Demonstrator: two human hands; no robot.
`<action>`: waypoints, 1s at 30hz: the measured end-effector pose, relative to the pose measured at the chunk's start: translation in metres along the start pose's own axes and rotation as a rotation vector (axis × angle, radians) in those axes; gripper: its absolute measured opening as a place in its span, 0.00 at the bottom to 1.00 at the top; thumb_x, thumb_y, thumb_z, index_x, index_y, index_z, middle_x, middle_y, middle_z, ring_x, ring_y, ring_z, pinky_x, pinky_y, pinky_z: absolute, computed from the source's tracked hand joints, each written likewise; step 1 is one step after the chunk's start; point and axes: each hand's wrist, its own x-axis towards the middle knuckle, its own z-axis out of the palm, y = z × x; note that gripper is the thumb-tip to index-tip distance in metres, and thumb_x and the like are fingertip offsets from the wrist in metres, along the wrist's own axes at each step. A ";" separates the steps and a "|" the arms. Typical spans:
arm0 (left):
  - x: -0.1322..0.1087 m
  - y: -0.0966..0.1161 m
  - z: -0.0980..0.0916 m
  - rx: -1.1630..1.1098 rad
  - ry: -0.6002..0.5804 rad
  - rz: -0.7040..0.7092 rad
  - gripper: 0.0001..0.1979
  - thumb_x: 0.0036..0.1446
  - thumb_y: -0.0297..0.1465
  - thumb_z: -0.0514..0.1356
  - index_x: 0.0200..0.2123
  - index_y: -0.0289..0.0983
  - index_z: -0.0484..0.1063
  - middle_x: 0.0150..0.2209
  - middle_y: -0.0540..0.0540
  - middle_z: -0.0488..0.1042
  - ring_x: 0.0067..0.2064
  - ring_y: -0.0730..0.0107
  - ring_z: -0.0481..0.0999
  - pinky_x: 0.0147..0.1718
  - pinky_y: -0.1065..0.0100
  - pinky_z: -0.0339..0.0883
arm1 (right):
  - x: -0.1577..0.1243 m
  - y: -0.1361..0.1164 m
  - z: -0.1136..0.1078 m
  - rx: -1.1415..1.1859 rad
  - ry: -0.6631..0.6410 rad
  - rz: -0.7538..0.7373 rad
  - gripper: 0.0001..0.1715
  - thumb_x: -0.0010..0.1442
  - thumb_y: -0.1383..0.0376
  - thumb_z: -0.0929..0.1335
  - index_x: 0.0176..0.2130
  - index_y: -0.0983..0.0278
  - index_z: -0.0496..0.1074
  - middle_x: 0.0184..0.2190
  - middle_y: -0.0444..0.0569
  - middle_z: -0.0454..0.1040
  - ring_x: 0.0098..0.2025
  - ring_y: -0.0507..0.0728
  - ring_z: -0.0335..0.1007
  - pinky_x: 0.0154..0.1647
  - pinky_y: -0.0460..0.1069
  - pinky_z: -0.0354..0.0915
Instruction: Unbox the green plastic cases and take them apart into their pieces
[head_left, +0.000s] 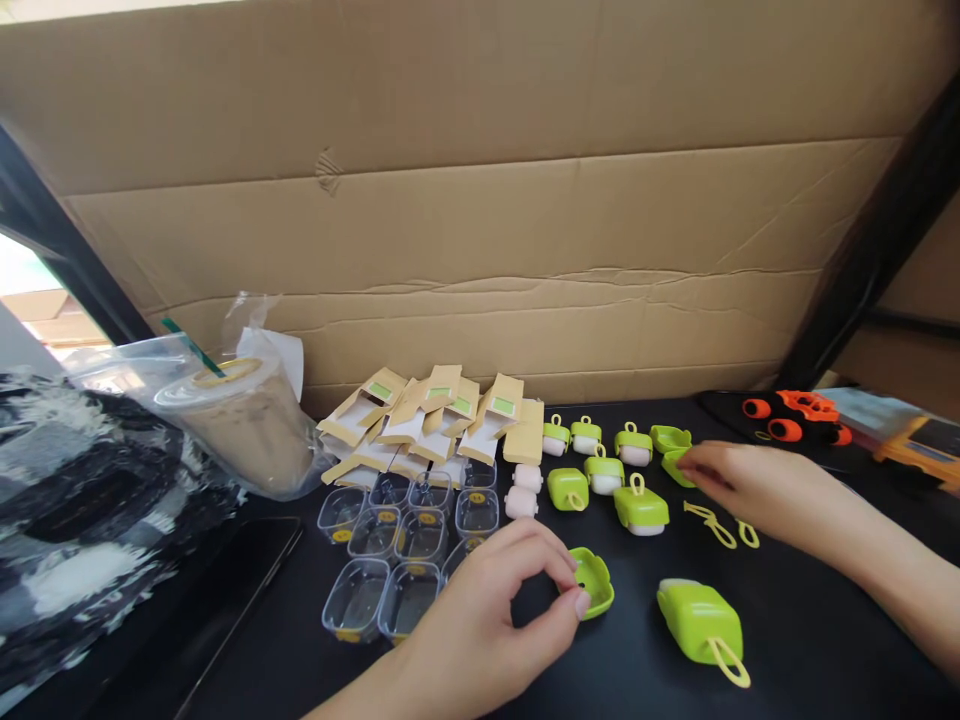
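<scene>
My left hand point(495, 610) pinches a green plastic cap point(594, 580) between thumb and fingers, just above the black table. My right hand point(750, 485) reaches left across the table, its fingertips touching another green cap point(673, 463); the fingers are curled and I cannot tell whether they grip it. Between the hands lie several assembled green-and-white pieces point(640, 508) with yellow loops, loose yellow loops point(712, 522), and white inserts point(521, 500). A larger green piece point(701, 622) lies near the front.
Several clear small boxes point(390, 560) and folded brown card sleeves point(427, 415) sit at the centre left. A bagged iced drink cup point(240, 420) leans at left. Orange parts point(795, 415) lie at far right. A cardboard wall point(480, 220) stands behind.
</scene>
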 end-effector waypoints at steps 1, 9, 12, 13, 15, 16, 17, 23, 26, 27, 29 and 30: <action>0.000 -0.001 0.000 0.009 0.006 0.002 0.04 0.56 0.24 0.57 0.30 0.37 0.67 0.36 0.47 0.73 0.40 0.70 0.73 0.43 0.70 0.66 | 0.000 -0.008 -0.004 0.014 0.035 -0.041 0.13 0.60 0.61 0.62 0.32 0.59 0.74 0.31 0.51 0.78 0.31 0.62 0.75 0.30 0.53 0.65; -0.002 -0.005 0.000 0.258 -0.013 0.062 0.04 0.56 0.23 0.57 0.31 0.37 0.68 0.35 0.47 0.73 0.41 0.67 0.71 0.42 0.67 0.64 | 0.015 -0.095 0.006 -0.002 -0.031 -0.516 0.22 0.55 0.72 0.67 0.50 0.66 0.68 0.48 0.57 0.72 0.49 0.64 0.68 0.48 0.60 0.66; -0.002 -0.005 0.000 0.318 -0.006 0.081 0.04 0.56 0.24 0.57 0.32 0.37 0.69 0.35 0.48 0.73 0.41 0.67 0.71 0.42 0.67 0.64 | 0.021 -0.103 0.019 -0.030 -0.043 -0.527 0.30 0.49 0.78 0.67 0.53 0.69 0.66 0.50 0.60 0.70 0.52 0.67 0.65 0.52 0.62 0.62; -0.002 -0.005 0.000 0.328 0.011 0.085 0.04 0.56 0.24 0.57 0.31 0.37 0.69 0.35 0.48 0.73 0.41 0.67 0.71 0.42 0.67 0.65 | 0.022 -0.104 0.021 -0.026 -0.036 -0.524 0.29 0.50 0.78 0.65 0.52 0.70 0.65 0.49 0.60 0.70 0.52 0.66 0.65 0.53 0.62 0.62; -0.001 -0.006 -0.001 0.341 0.048 0.093 0.04 0.57 0.24 0.57 0.31 0.37 0.68 0.35 0.47 0.73 0.41 0.67 0.72 0.42 0.67 0.65 | 0.018 -0.106 0.020 -0.017 -0.030 -0.529 0.24 0.53 0.78 0.63 0.50 0.69 0.66 0.46 0.58 0.70 0.50 0.63 0.65 0.51 0.60 0.63; -0.001 -0.007 -0.001 0.347 0.059 0.096 0.04 0.56 0.24 0.57 0.31 0.37 0.68 0.35 0.47 0.73 0.41 0.67 0.72 0.42 0.67 0.65 | 0.014 -0.108 0.019 -0.005 -0.038 -0.540 0.19 0.55 0.76 0.63 0.47 0.67 0.68 0.44 0.56 0.71 0.48 0.62 0.66 0.49 0.58 0.64; 0.000 -0.007 -0.001 0.352 0.064 0.098 0.04 0.56 0.24 0.57 0.31 0.37 0.68 0.35 0.47 0.74 0.41 0.67 0.72 0.42 0.66 0.65 | 0.010 -0.110 0.017 0.014 -0.065 -0.556 0.13 0.56 0.73 0.64 0.43 0.66 0.69 0.41 0.53 0.71 0.44 0.61 0.67 0.47 0.57 0.65; 0.001 -0.011 -0.001 0.358 0.072 0.110 0.04 0.56 0.23 0.57 0.31 0.38 0.68 0.35 0.48 0.74 0.40 0.66 0.72 0.40 0.66 0.66 | -0.008 -0.121 0.005 0.154 -0.356 -0.579 0.23 0.45 0.55 0.76 0.38 0.64 0.71 0.33 0.47 0.74 0.36 0.60 0.71 0.38 0.53 0.67; 0.000 -0.010 -0.001 0.359 0.090 0.154 0.05 0.57 0.23 0.56 0.31 0.38 0.67 0.34 0.48 0.74 0.39 0.67 0.72 0.40 0.67 0.65 | 0.001 -0.099 -0.014 0.284 -0.253 -0.467 0.26 0.49 0.51 0.74 0.44 0.60 0.71 0.38 0.47 0.75 0.40 0.59 0.72 0.40 0.52 0.68; 0.000 -0.009 -0.001 0.367 0.097 0.170 0.05 0.58 0.24 0.56 0.31 0.38 0.67 0.33 0.48 0.73 0.39 0.67 0.72 0.39 0.67 0.65 | 0.006 -0.085 -0.021 0.297 -0.157 -0.382 0.30 0.51 0.48 0.72 0.49 0.60 0.68 0.43 0.49 0.75 0.43 0.60 0.72 0.42 0.53 0.68; -0.001 -0.008 -0.001 0.386 0.111 0.199 0.05 0.58 0.24 0.55 0.31 0.38 0.67 0.33 0.48 0.73 0.38 0.67 0.71 0.39 0.67 0.65 | 0.017 -0.053 -0.029 0.169 0.078 -0.223 0.28 0.61 0.49 0.64 0.56 0.59 0.62 0.51 0.52 0.71 0.49 0.62 0.69 0.47 0.56 0.67; -0.001 -0.008 -0.001 0.393 0.118 0.211 0.05 0.58 0.24 0.55 0.31 0.38 0.66 0.32 0.48 0.73 0.38 0.68 0.71 0.39 0.67 0.65 | 0.021 -0.035 -0.029 0.045 0.164 -0.142 0.22 0.66 0.52 0.60 0.54 0.59 0.64 0.49 0.52 0.71 0.48 0.62 0.70 0.46 0.57 0.68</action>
